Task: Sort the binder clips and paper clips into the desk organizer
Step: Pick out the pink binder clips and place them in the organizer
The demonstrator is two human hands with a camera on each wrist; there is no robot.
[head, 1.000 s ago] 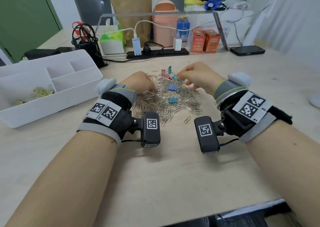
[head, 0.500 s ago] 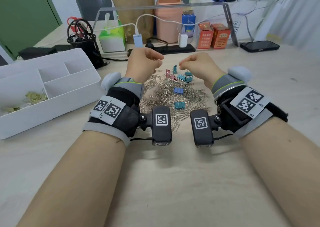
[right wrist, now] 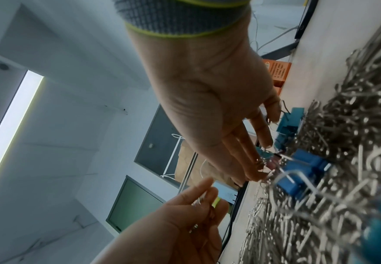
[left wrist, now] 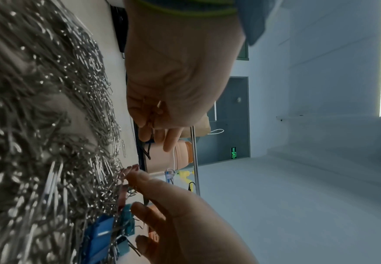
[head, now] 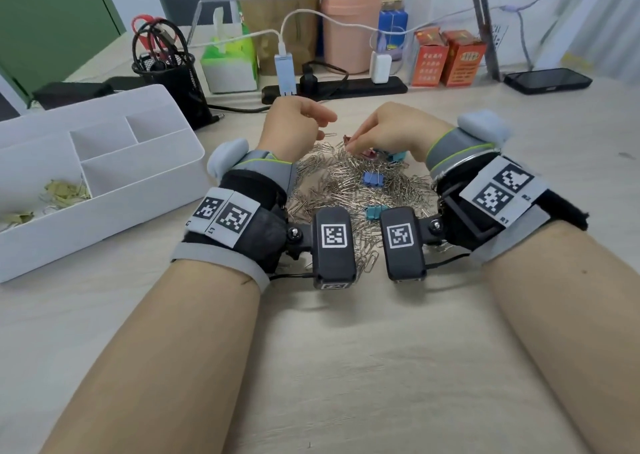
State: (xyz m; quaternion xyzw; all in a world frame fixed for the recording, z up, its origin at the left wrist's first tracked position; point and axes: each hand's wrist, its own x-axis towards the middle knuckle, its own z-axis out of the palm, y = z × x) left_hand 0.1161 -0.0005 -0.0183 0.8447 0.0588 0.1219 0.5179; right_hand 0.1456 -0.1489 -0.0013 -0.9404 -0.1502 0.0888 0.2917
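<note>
Head view: our left hand (head: 292, 124) hovers curled over the paper clips (head: 349, 180) heaped on the counter (head: 346, 367); right hand (head: 391, 131) pinches into them; desk organizer (head: 104, 162) sits left. Left wrist: left fingers (left wrist: 153, 123) clutch a few clips. Right wrist: right fingertips (right wrist: 256, 176) nip clips beside blue binder clips (right wrist: 302, 167). Gathering step; next, we judge, carry to organizer.

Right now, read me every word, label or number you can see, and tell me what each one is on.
"R1": white marker band on the right wrist.
"R2": same band.
orange boxes: printed characters, too blurred to read.
green wall sign: too small to read.
left wrist band: tiny marks by the square codes, unreadable.
</note>
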